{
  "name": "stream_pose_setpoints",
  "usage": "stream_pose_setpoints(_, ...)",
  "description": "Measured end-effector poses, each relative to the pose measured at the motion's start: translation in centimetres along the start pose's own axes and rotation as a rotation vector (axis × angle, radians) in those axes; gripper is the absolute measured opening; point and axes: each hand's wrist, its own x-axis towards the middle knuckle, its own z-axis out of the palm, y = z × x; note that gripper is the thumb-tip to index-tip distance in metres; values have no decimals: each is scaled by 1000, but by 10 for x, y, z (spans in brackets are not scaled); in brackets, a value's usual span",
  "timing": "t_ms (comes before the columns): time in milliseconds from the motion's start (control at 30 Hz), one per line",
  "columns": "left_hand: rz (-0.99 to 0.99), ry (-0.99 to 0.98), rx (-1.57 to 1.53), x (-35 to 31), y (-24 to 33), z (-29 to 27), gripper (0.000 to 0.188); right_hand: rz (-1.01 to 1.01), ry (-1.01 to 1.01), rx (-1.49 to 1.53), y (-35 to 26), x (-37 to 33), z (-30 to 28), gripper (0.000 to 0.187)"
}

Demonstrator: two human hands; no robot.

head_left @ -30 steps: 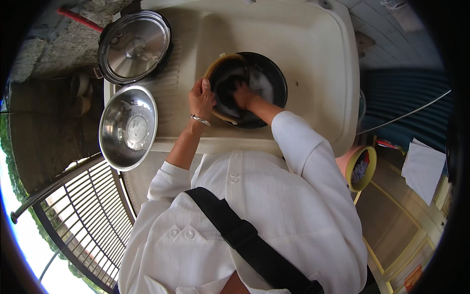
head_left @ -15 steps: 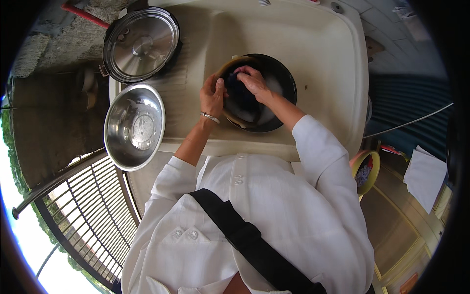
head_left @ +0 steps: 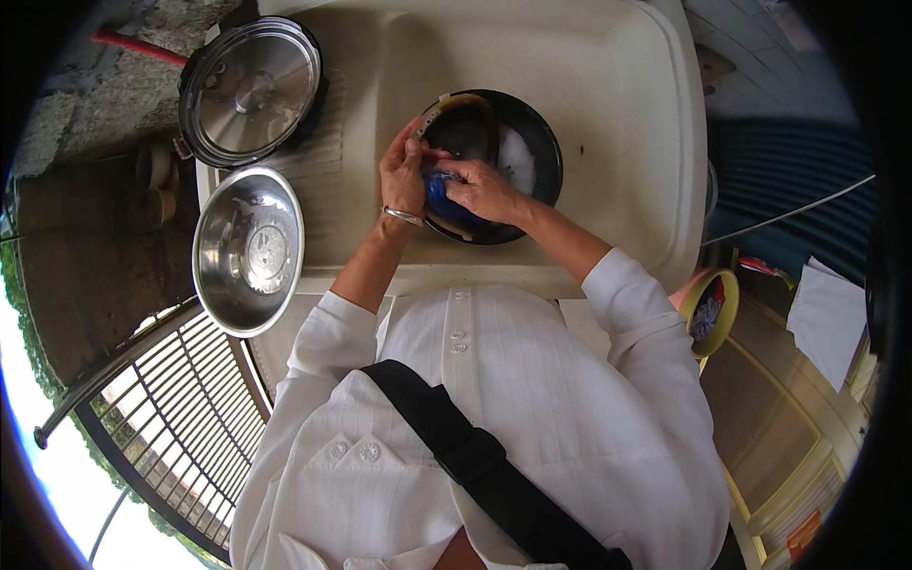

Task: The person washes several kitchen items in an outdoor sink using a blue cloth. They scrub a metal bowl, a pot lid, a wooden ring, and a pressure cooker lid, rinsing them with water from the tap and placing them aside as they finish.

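A black round basin (head_left: 548, 190) with white suds (head_left: 517, 157) inside stands in the sink. Tilted in it is a dark round piece with a tan rim (head_left: 465, 99), like a lid or shallow dish; I cannot tell which. My left hand (head_left: 404, 176), a bangle at its wrist, is closed on the left side of this rim. My right hand (head_left: 486, 193) presses a blue scrubbing cloth or pad (head_left: 436, 194) against the near left part of the piece, its fingers bent round the blue bundle. The fingertips of both hands are partly hidden.
The pale sink (head_left: 627, 204) surrounds the basin, with a ribbed drainboard on its left. A steel bowl (head_left: 213, 228) and a dark-rimmed pot with a shiny steel lid (head_left: 285, 76) stand at the left edge. A yellow bucket (head_left: 730, 302) is at the lower right, a metal railing (head_left: 180, 399) at the lower left.
My right hand has moved down and left along the tan-rimmed piece, and the blue bundle now shows plainly. The piece has turned or tilted slightly in my left hand. The view has shifted a little.
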Motion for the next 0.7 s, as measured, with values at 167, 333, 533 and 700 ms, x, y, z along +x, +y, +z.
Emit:
stream_pose_setpoints(167, -21, 83, -33, 4, 3, 10, 36, 165, -223, -202, 12, -18, -1, 29)
stream_pose_setpoints(333, -5, 35, 16, 16, 7, 11, 35, 167, -415, -586, 35, -18, -24, 37)
stream_pose_setpoints(533, 0, 30, 16, 26, 2, 14, 34, 202, -539, -415, 42, -23, -33, 48)
stream_pose_setpoints(700, 66, 37, -48, 39, -2, 18, 36, 175, -496, -374, 40, -13, -18, 44)
